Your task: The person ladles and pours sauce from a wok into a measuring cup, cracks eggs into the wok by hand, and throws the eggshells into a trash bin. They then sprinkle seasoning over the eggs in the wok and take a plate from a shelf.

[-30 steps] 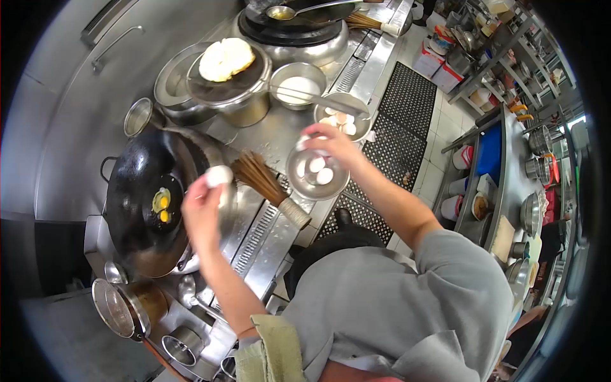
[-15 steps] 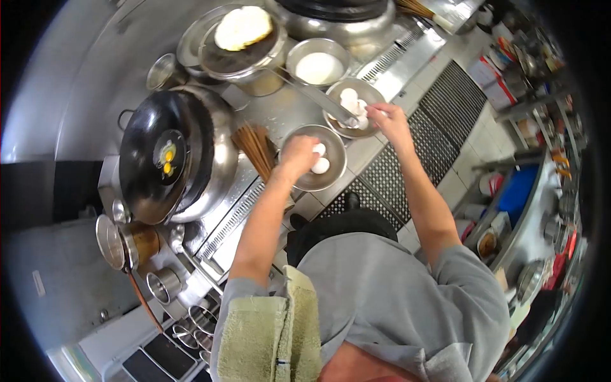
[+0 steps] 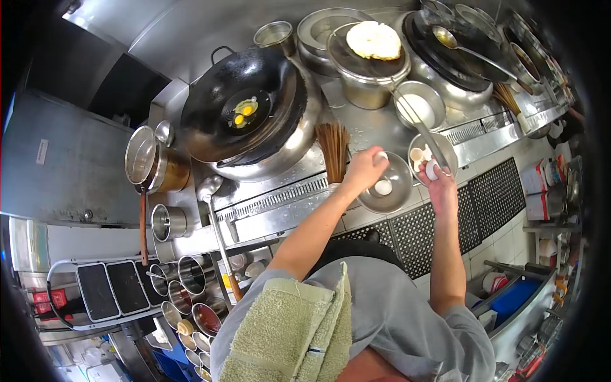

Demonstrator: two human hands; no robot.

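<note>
My left hand [image 3: 366, 169] is closed on a white egg [image 3: 380, 156] above the rim of a steel bowl [image 3: 402, 198]. Another whole egg [image 3: 383, 187] lies inside that bowl. My right hand [image 3: 439, 190], palm up, holds a rounded white egg [image 3: 433, 170] at its fingertips; I cannot tell whether its shell is whole. It is at the near edge of a second steel bowl [image 3: 449, 150], where broken eggshells [image 3: 417, 155] lie. Two yolks with clear white [image 3: 244, 113] sit in the black wok [image 3: 203, 130] to the left.
A fried egg round [image 3: 373, 41] rests on a strainer over a pot [image 3: 366, 92]. Its long handle [image 3: 420, 124] reaches across the shell bowl. A bowl of white contents [image 3: 417, 111], a bamboo brush [image 3: 332, 149] and a ladle [image 3: 219, 235] are close by.
The view has swung left, shifting the counter rightward. My left hand has lifted an egg from the bowl, where one remains visible. My right hand has turned palm up with an egg.
</note>
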